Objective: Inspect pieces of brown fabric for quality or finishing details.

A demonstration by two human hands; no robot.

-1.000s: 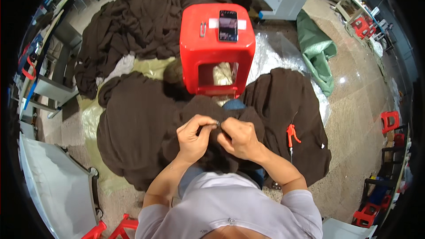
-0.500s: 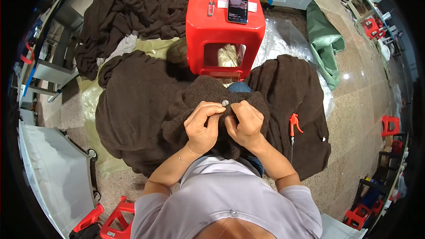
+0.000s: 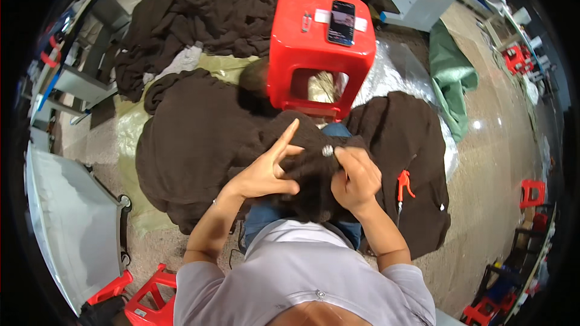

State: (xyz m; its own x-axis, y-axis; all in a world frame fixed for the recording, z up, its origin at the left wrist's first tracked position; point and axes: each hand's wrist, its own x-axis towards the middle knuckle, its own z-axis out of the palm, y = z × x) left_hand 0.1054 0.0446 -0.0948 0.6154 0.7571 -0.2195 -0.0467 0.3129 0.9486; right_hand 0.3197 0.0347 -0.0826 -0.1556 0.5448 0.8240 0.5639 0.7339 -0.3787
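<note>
A dark brown knit fabric [image 3: 305, 139] lies over my lap, with a round, shiny, silvery button [image 3: 327, 151] on it. My right hand [image 3: 356, 178] is closed in a pinch on the fabric just to the right of the button; exactly what lies between the fingertips is hidden. To the left of the button, my left hand [image 3: 266, 169] is open over the cloth, thumb and fingers spread wide and holding nothing. The cloth by my left fingers is blurred.
Ahead stands a red plastic stool [image 3: 323, 54] carrying a phone [image 3: 342, 22] and small thread snips [image 3: 306, 22]. Heaps of brown cloth [image 3: 187, 145] surround me. A red-handled tool [image 3: 404, 186] rests on the right pile. A white wheeled cart [image 3: 75, 223] stands at left.
My left hand has let go of the fabric beside the button, moved left and spread its fingers. My right hand stays beside the button. The whole view has shifted slightly.
</note>
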